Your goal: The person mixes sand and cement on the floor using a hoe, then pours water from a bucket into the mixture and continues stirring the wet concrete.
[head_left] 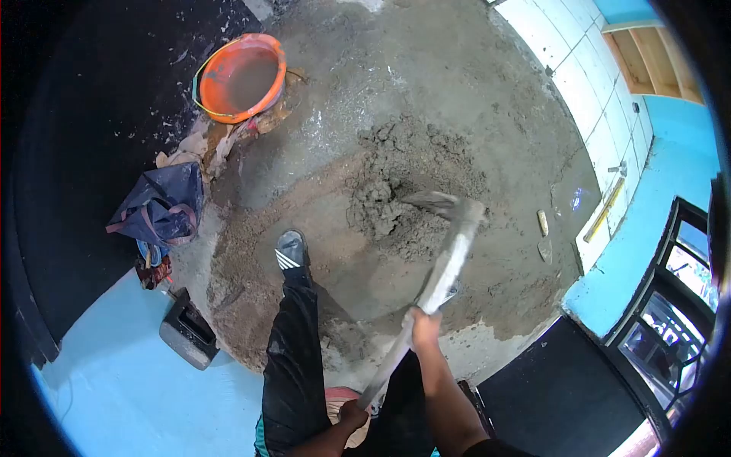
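At far left, the dark bag [164,199] lies slumped; its contents cannot be seen. The black case [185,335] is tilted near it. Just right, the orange bucket [228,116] is open at the top and contains grey, wet-looking material.

Your left hand [352,415] is near the bottom of the view, fingers wrapped around the lower handle of the hoe [449,266]. Your left forearm angles in low, across your dark trousers.

The hoe is in front of you, its head at the heap of wet mix [407,164]. Its long axis runs diagonally, from low near your body to forward and right; the blade points left, against the heap.

Your right hand [425,329] grips the handle farther up, fingers closed, forearm reaching forward. Well to the right, the trowel [543,223] lies on the grey floor [510,164].
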Available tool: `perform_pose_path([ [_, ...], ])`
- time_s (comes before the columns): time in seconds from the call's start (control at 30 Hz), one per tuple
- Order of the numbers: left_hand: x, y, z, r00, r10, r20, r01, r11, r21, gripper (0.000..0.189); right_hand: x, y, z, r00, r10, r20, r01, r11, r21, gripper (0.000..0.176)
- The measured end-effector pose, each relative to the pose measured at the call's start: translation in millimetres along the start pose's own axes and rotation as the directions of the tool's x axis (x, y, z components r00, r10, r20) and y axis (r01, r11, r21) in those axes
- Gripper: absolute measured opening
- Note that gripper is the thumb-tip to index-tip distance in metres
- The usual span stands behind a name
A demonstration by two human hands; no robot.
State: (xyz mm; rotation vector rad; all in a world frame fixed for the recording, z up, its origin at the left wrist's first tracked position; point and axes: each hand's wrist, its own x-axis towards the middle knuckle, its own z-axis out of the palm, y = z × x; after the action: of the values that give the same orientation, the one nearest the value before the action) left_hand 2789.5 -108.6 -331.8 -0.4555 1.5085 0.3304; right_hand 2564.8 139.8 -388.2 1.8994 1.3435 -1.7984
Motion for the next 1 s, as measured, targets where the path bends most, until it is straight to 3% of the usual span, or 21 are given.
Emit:
perform_pose_path([
  [0.03,-1.8,-0.8,7.1,0.999,0.028,-0.016,-0.028,0.999,-0.023,0.036,-21.9,-28.9,2.7,0.993,-0.109,-0.053,0.106,0.992,-0.072,0.023],
  [0.07,9.3,10.0,0.3,0.993,0.112,0.042,-0.114,0.991,0.067,0.040,-14.9,-31.7,-1.7,0.990,-0.130,-0.061,0.129,0.991,-0.017,0.023],
  [0.13,46.3,26.0,-4.3,0.974,0.219,-0.065,-0.211,0.971,0.116,0.041,11.0,-42.5,-9.8,0.976,-0.199,-0.092,0.204,0.978,0.051,0.020],
  [0.17,63.3,35.2,-8.3,0.986,0.091,-0.139,-0.104,0.990,-0.090,0.041,30.4,-50.3,-5.4,0.963,-0.246,-0.111,0.254,0.965,0.065,0.019],
  [0.2,49.7,71.2,-50.8,0.982,0.147,-0.122,-0.160,0.982,-0.104,0.042,51.8,-61.1,4.0,0.975,-0.200,-0.099,0.205,0.978,0.040,0.017],
  [0.3,65.3,71.0,-59.8,0.990,0.138,0.029,-0.139,0.989,0.038,0.045,94.8,-54.0,30.9,0.986,-0.119,-0.119,0.106,0.988,-0.112,0.019],
  [0.33,80.9,31.6,-25.3,0.986,0.153,-0.065,-0.154,0.988,-0.006,0.042,110.1,-25.3,22.4,0.988,-0.064,-0.139,0.037,0.980,-0.193,0.021],
  [0.37,70.7,25.8,-29.1,0.994,0.096,-0.058,-0.097,0.995,-0.013,0.041,109.1,-2.2,16.4,0.986,-0.118,-0.118,0.094,0.976,-0.196,0.022],
  [0.43,30.7,23.1,-26.3,0.999,-0.028,-0.021,0.027,0.998,-0.050,0.040,74.9,-0.5,6.1,0.996,-0.018,-0.084,0.005,0.988,-0.153,0.020],
  [0.53,4.0,8.1,-10.3,0.998,0.060,0.025,-0.061,0.996,0.067,0.039,23.8,-4.1,-7.4,0.997,-0.055,-0.053,0.053,0.998,-0.036,0.020],
  [0.63,19.7,23.6,-10.7,0.992,0.118,-0.041,-0.119,0.992,-0.034,0.038,-0.3,-50.2,-10.7,0.992,-0.125,-0.027,0.126,0.991,0.046,0.023],
  [0.67,41.6,23.2,-4.2,0.971,0.178,-0.158,-0.201,0.969,-0.144,0.038,-2.3,-71.7,-3.3,0.982,-0.176,-0.062,0.181,0.980,0.078,0.022],
  [0.73,43.3,78.0,-53.0,0.936,0.257,-0.238,-0.287,0.953,-0.099,0.038,26.0,-103.5,17.0,0.970,-0.213,-0.116,0.224,0.970,0.097,0.021],
  [0.83,65.7,102.4,-74.1,0.969,0.170,-0.179,-0.191,0.975,-0.110,0.039,104.4,-104.3,33.7,0.988,-0.120,-0.095,0.111,0.990,-0.090,0.026],
  [0.87,60.2,96.5,-66.7,0.989,0.094,-0.115,-0.102,0.993,-0.059,0.039,113.9,-83.1,35.1,0.974,-0.190,-0.125,0.147,0.945,-0.292,0.033],
  [0.93,54.6,61.1,-43.9,0.989,0.101,-0.113,-0.100,0.995,0.008,0.038,115.9,-38.5,30.1,0.959,-0.242,-0.145,0.182,0.923,-0.340,0.035],
  [0.97,43.5,45.4,-34.5,0.992,0.076,-0.099,-0.081,0.996,-0.049,0.037,93.7,-37.0,20.9,0.997,-0.054,-0.063,0.040,0.978,-0.206,0.032],
  [1.0,27.1,32.4,-24.5,0.996,0.042,-0.076,-0.051,0.992,-0.116,0.037,81.5,-25.4,8.9,0.999,0.007,-0.051,-0.015,0.987,-0.163,0.029],
])
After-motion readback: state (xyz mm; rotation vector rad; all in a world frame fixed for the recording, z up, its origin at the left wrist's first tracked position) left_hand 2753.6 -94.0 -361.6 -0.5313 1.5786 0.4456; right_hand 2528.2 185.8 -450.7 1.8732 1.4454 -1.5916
